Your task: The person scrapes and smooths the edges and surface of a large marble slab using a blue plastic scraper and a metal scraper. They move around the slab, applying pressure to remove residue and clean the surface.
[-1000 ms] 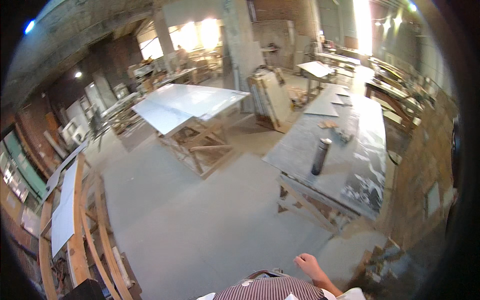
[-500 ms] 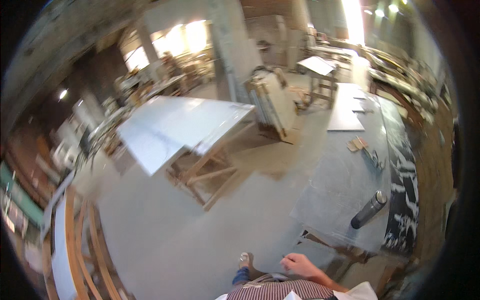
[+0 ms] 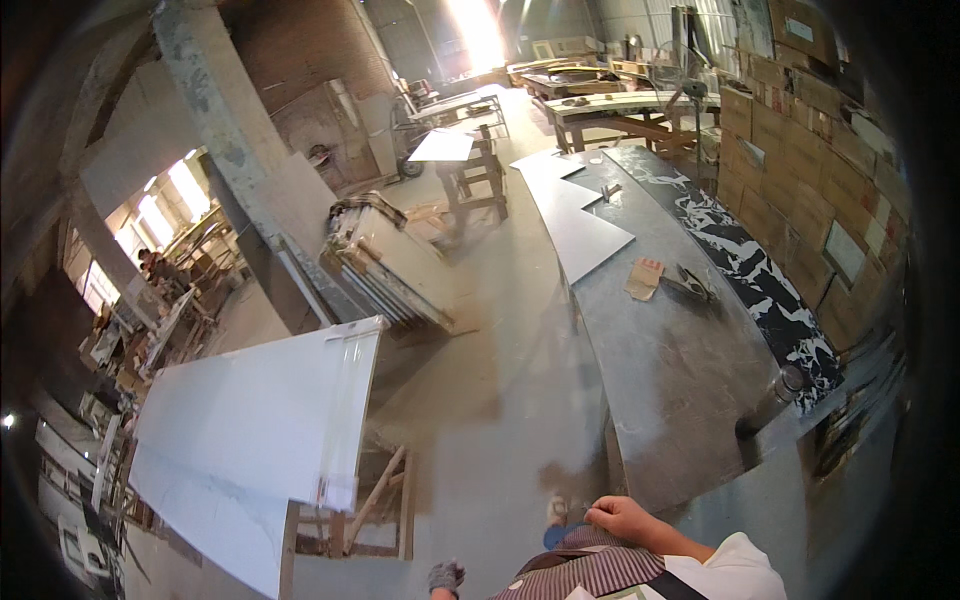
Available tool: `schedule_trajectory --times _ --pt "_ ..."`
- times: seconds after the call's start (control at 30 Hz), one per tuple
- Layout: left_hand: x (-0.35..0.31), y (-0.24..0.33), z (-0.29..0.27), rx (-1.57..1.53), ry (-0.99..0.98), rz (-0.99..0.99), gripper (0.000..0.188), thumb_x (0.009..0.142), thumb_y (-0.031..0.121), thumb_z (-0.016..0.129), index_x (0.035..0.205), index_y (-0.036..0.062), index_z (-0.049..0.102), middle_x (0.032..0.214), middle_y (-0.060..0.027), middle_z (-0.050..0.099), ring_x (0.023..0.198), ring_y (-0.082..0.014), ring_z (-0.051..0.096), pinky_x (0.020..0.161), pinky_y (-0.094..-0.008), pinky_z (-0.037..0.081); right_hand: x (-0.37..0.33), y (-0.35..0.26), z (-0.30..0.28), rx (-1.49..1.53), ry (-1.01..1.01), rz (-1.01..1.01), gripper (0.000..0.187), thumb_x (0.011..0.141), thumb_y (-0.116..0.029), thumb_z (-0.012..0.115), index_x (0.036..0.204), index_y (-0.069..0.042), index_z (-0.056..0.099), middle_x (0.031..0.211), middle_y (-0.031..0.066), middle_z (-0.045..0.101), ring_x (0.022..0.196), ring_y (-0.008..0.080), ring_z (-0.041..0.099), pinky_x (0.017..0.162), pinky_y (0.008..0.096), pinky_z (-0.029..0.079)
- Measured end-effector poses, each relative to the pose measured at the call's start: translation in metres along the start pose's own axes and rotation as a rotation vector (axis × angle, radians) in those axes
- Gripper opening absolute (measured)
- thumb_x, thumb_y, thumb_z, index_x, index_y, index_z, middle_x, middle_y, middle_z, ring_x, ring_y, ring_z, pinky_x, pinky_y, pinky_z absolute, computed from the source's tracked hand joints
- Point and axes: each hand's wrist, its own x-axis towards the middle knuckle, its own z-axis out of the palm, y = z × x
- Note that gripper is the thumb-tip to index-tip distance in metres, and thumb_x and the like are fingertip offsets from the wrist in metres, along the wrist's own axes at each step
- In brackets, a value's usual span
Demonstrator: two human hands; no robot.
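Observation:
My right hand [image 3: 625, 520] is bare, with its fingers curled, and rests against the top of my striped apron [image 3: 590, 568] at the lower edge. I cannot tell whether it pinches anything. A small grey gloved shape at the bottom looks like my left hand [image 3: 445, 577]; its fingers are not clear. The nearest thing to my right hand is the long grey stone worktable [image 3: 670, 380], whose near end lies just above it. A dark metal cylinder [image 3: 775, 395] stands on that table's right side.
A black marbled slab [image 3: 760, 290] runs along the table's right edge; a cardboard piece [image 3: 645, 278] and a hand tool [image 3: 692, 285] lie farther up. A white slab [image 3: 260, 430] sits on a wooden trestle at lower left. Stacked slabs [image 3: 390, 265] lean by a concrete pillar [image 3: 220, 130]. Another person [image 3: 150, 262] works at far left.
The view has swung, so the grey table and cylinder now sit at the right and the white slab at lower left. My right hand has come closer to the apron.

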Motion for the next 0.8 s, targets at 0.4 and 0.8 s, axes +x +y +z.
schedule_trajectory --times 0.4,0.8 --pt "0.036 0.318 0.221 0.119 -0.619 0.419 0.009 0.082 -0.001 0.067 0.090 0.0011 0.064 0.088 -0.0120 0.068 0.083 -0.0254 0.067 0.078 -0.0392 0.058 0.285 -0.118 -0.036 0.068 0.031 -0.127 0.031 0.089 -0.030 0.061 0.095 0.000 0.066 0.081 0.0131 0.067 0.073 0.0209 0.062 0.070 0.0336 0.049" --pt "0.127 0.561 0.438 -0.071 -0.841 0.373 0.005 0.085 0.005 0.067 0.085 0.0017 0.063 0.084 -0.0153 0.070 0.080 -0.0276 0.069 0.077 -0.0421 0.057 0.502 -0.199 -0.131 0.067 0.131 -0.088 0.030 0.091 -0.031 0.061 0.098 -0.002 0.066 0.082 0.0116 0.067 0.074 0.0201 0.061 0.069 0.0336 0.048"
